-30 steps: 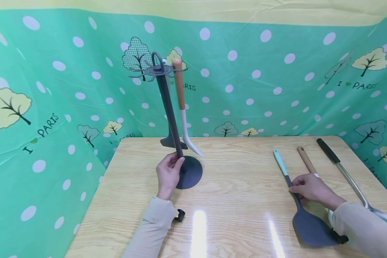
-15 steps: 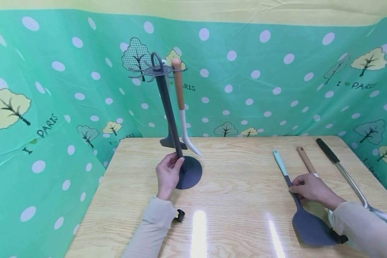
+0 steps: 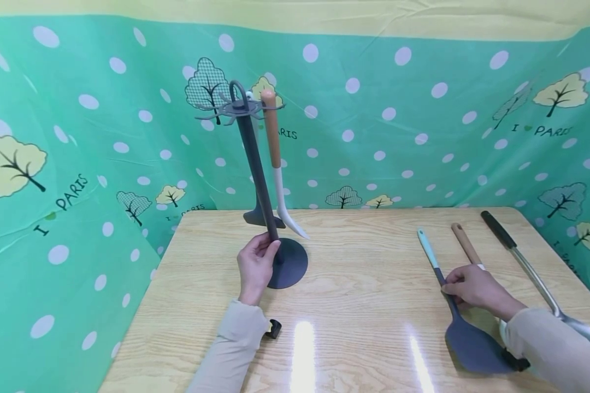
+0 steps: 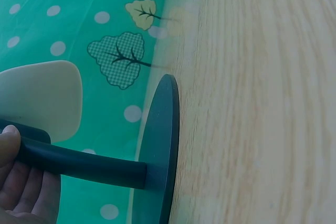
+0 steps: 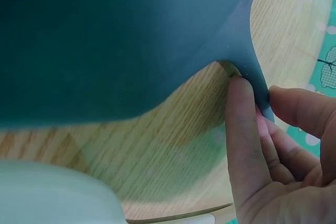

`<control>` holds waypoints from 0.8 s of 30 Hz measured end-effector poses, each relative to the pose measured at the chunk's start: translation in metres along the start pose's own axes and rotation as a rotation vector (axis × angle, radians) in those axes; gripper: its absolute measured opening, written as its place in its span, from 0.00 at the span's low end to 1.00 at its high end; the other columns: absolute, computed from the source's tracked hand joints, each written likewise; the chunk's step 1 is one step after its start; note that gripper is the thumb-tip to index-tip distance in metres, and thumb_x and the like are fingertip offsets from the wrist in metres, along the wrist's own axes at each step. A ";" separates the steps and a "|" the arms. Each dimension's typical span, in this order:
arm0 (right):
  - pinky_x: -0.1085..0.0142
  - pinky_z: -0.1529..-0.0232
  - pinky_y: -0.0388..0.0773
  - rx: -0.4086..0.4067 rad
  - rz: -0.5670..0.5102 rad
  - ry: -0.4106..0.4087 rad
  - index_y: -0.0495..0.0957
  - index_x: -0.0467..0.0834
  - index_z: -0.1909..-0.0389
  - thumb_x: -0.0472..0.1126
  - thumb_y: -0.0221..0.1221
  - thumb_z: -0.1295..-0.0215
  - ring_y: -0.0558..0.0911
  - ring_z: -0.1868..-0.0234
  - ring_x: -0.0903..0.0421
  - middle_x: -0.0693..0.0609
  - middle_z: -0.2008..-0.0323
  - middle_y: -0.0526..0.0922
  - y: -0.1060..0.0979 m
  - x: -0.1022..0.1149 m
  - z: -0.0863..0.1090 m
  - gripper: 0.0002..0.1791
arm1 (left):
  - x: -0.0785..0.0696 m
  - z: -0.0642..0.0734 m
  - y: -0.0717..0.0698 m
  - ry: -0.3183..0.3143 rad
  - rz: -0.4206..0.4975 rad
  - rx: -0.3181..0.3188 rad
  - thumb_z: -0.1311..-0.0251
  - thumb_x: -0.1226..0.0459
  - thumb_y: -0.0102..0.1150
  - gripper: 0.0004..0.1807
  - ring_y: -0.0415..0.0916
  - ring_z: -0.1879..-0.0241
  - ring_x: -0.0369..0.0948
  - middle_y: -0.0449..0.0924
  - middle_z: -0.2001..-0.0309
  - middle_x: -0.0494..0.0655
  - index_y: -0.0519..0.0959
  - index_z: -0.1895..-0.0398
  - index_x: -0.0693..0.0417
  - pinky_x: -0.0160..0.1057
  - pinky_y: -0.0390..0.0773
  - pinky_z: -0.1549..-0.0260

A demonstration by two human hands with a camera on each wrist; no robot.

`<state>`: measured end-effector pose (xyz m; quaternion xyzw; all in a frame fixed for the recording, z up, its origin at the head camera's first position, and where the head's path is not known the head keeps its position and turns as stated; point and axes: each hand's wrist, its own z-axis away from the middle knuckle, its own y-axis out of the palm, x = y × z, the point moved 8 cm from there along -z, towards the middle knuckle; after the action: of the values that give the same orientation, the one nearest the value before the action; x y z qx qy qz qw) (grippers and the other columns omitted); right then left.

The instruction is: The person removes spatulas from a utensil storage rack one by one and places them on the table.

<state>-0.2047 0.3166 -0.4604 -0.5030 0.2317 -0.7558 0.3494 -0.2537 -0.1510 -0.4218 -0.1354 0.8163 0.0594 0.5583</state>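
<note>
My left hand (image 3: 255, 262) grips the dark pole of a utensil stand (image 3: 258, 174) just above its round base (image 3: 290, 265); the left wrist view shows thumb and fingers around the pole (image 4: 94, 166). From the stand's hooks hang a wooden-handled utensil (image 3: 272, 131) with a white head and, partly hidden behind the pole, a dark-headed one (image 3: 254, 216). At the right, my right hand (image 3: 477, 286) pinches the neck of a turner (image 3: 474, 346) with a mint handle and wide dark blade. In the right wrist view this blade (image 5: 131, 40) fills the upper left.
Right of the turner lies a brown-handled utensil (image 3: 464, 243), partly covered by my hand and sleeve. Farther right is a long metal utensil (image 3: 533, 275) with a black grip. A green dotted cloth (image 3: 373, 136) hangs behind the wooden table (image 3: 354, 262).
Both hands keep their holds and places. The turner has shifted very slightly, if at all; the stand has not moved.
</note>
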 end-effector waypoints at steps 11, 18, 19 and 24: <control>0.60 0.73 0.82 0.009 0.001 0.013 0.78 0.34 0.67 0.36 0.57 0.35 0.78 0.73 0.54 0.47 0.74 0.78 -0.002 0.001 0.002 0.07 | 0.001 -0.001 0.000 -0.002 -0.006 -0.001 0.44 0.67 0.67 0.11 0.82 0.64 0.47 0.84 0.63 0.55 0.83 0.57 0.59 0.35 0.81 0.63; 0.58 0.69 0.82 0.014 -0.018 -0.007 0.78 0.32 0.61 0.38 0.55 0.33 0.80 0.70 0.54 0.44 0.67 0.79 -0.013 0.005 0.006 0.11 | -0.033 0.005 0.001 -0.018 -0.023 0.019 0.43 0.73 0.64 0.11 0.81 0.63 0.55 0.83 0.62 0.63 0.81 0.56 0.69 0.43 0.81 0.60; 0.58 0.69 0.83 0.012 -0.020 -0.010 0.77 0.31 0.61 0.38 0.55 0.33 0.80 0.70 0.54 0.43 0.66 0.79 -0.015 0.006 0.007 0.12 | -0.034 0.006 0.001 -0.014 -0.022 0.019 0.43 0.73 0.63 0.11 0.81 0.63 0.55 0.83 0.62 0.63 0.81 0.57 0.69 0.42 0.82 0.61; 0.58 0.68 0.83 0.008 -0.038 -0.008 0.77 0.30 0.58 0.38 0.54 0.33 0.81 0.69 0.53 0.40 0.63 0.79 -0.020 0.009 0.008 0.13 | -0.034 0.006 0.001 -0.010 -0.016 0.019 0.43 0.74 0.63 0.11 0.81 0.63 0.55 0.83 0.63 0.63 0.81 0.57 0.69 0.42 0.82 0.61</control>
<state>-0.2058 0.3229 -0.4383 -0.5088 0.2178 -0.7612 0.3380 -0.2372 -0.1435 -0.3920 -0.1363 0.8129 0.0480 0.5641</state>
